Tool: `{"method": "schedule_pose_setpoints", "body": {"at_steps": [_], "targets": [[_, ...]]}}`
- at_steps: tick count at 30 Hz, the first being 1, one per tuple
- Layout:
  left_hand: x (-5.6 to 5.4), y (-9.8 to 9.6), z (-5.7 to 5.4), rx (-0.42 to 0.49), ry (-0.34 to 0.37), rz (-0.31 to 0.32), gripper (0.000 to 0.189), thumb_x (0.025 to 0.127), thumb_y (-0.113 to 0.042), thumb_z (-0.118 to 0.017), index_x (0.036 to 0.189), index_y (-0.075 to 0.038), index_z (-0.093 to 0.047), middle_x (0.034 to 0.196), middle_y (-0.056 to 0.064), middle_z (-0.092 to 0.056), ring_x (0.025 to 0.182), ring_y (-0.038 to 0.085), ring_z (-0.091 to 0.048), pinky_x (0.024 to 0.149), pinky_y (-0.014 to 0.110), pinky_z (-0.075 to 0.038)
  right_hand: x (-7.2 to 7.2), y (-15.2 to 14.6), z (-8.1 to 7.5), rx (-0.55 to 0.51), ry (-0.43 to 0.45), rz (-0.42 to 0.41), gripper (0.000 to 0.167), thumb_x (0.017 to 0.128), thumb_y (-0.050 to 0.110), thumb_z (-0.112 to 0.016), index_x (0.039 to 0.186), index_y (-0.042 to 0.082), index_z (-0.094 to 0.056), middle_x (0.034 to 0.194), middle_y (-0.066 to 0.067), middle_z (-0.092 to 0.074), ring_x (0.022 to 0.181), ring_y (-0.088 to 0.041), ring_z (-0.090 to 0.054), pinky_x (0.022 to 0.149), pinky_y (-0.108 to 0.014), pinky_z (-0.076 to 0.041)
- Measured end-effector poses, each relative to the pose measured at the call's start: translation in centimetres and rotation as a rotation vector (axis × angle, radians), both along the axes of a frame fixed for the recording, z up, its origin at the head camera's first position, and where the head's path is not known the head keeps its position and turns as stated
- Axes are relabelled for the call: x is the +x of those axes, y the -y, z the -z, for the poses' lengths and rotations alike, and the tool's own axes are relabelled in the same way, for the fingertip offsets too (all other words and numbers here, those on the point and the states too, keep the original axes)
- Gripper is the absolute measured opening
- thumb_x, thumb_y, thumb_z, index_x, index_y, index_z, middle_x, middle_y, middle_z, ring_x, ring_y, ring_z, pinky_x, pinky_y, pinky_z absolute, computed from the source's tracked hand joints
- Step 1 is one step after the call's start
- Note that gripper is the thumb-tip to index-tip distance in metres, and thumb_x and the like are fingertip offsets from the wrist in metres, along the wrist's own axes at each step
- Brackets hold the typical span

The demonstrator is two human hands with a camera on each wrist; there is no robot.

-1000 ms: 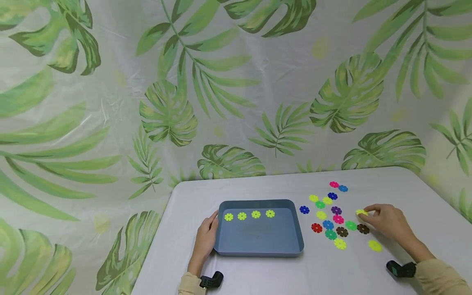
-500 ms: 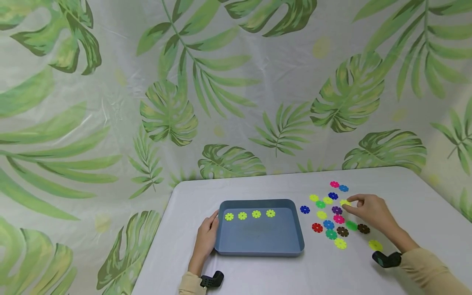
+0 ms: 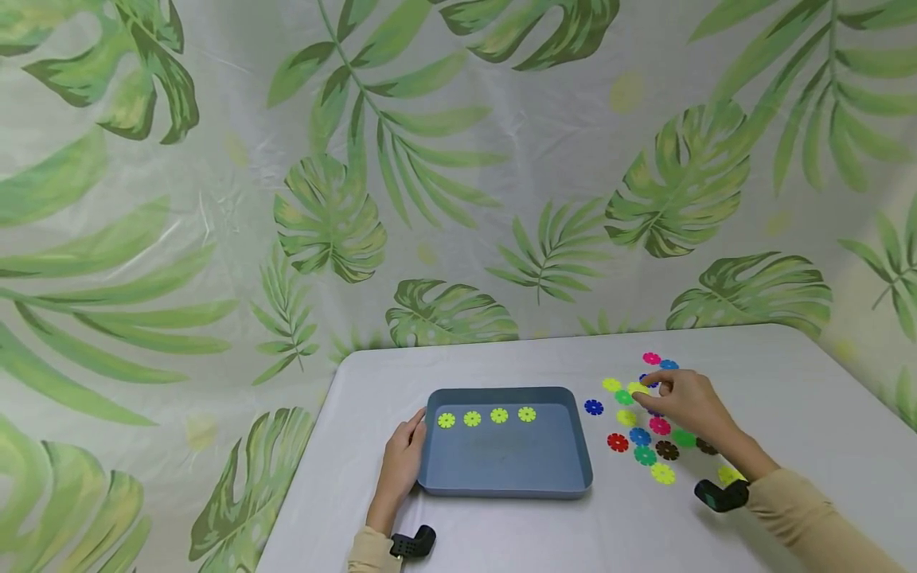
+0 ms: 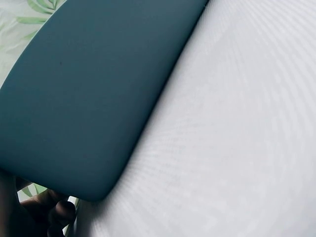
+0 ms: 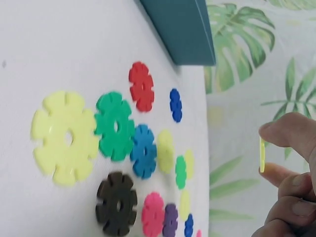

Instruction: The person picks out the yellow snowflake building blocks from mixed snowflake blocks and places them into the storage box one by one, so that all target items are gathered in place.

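Observation:
My right hand (image 3: 691, 402) pinches a yellow notched plastic disc (image 5: 262, 154) between thumb and forefinger, seen edge-on in the right wrist view. It is held above the loose discs on the table's right side, partly covering some. At the left end of the blue-grey tray (image 3: 501, 465), my left hand (image 3: 401, 458) holds the wall with its fingers. The left wrist view catches curled fingers (image 4: 63, 212) in shadow by the tray's end; the rest of that hand is hidden there. Inside the tray, several yellow discs (image 3: 499, 415) lie in a row along the far side.
Loose notched discs lie scattered right of the tray, including a red one (image 3: 618, 442), a dark blue one (image 3: 594, 407), a brown one (image 3: 667, 450) and a near yellow one (image 3: 662, 473). A white cloth (image 3: 516, 533) covers the table. Behind it hangs a leaf-patterned sheet (image 3: 444, 239).
My right hand has moved left with the yellow disc, from the right edge of the scattered discs to over their far part. My left hand and the tray have stayed put.

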State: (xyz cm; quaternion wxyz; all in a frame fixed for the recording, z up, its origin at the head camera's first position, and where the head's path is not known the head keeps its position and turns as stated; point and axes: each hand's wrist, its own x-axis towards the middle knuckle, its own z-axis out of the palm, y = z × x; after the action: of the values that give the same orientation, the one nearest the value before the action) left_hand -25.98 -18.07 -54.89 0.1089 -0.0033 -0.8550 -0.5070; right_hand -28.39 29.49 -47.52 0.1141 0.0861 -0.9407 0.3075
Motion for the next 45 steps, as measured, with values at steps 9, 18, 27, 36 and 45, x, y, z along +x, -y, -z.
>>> {"method": "schedule_pose_setpoints", "body": {"at_steps": [9,18,27,36,45], "targets": [[-0.1,-0.1,-0.1,-0.009,-0.009,0.002,0.043,0.109,-0.029,-0.047,0.147,-0.010,-0.055,0.092,0.003,-0.058,0.078,0.017,-0.046,0.073,0.034,-0.038,-0.5,2.6,-0.3,-0.034,-0.021,-0.068,0.035,0.084,0.023,-0.084,0.105,-0.004,-0.074,0.061,0.002,-0.040,0.052,-0.013,-0.036,0.045,-0.026,-0.028],[-0.1,-0.1,-0.1,-0.017,-0.015,-0.013,0.041,0.108,-0.025,-0.049,0.145,-0.008,-0.056,0.092,0.002,-0.058,0.078,0.017,-0.046,0.074,0.034,-0.039,-0.8,4.9,0.2,-0.038,-0.007,-0.093,0.031,0.083,0.023,-0.084,0.104,0.000,-0.076,0.059,0.003,-0.037,0.049,-0.012,-0.033,0.045,-0.025,-0.025],[0.1,-0.1,0.0,-0.006,-0.005,-0.002,0.042,0.109,-0.026,-0.048,0.146,-0.009,-0.055,0.094,0.003,-0.059,0.079,0.017,-0.047,0.074,0.034,-0.039,-1.1,7.2,0.5,-0.007,-0.006,-0.129,0.029,0.082,0.023,-0.084,0.101,0.002,-0.077,0.059,0.003,-0.040,0.049,-0.012,-0.035,0.046,-0.024,-0.027],[0.0,-0.1,0.0,-0.006,-0.013,-0.010,0.042,0.109,-0.027,-0.048,0.146,-0.009,-0.056,0.094,0.002,-0.059,0.079,0.017,-0.046,0.074,0.033,-0.039,-1.4,9.3,0.6,-0.023,0.022,-0.166,0.030,0.082,0.021,-0.084,0.103,0.001,-0.076,0.059,0.003,-0.043,0.051,-0.013,-0.041,0.045,-0.024,-0.029],[0.0,-0.1,0.0,-0.006,-0.019,-0.017,0.041,0.108,-0.026,-0.049,0.145,-0.009,-0.057,0.092,0.002,-0.059,0.078,0.017,-0.047,0.073,0.033,-0.039,-1.4,10.7,0.9,0.001,0.052,-0.200,0.027,0.082,0.021,-0.084,0.099,0.002,-0.076,0.062,0.001,-0.048,0.055,-0.013,-0.044,0.047,-0.023,-0.034]]}}
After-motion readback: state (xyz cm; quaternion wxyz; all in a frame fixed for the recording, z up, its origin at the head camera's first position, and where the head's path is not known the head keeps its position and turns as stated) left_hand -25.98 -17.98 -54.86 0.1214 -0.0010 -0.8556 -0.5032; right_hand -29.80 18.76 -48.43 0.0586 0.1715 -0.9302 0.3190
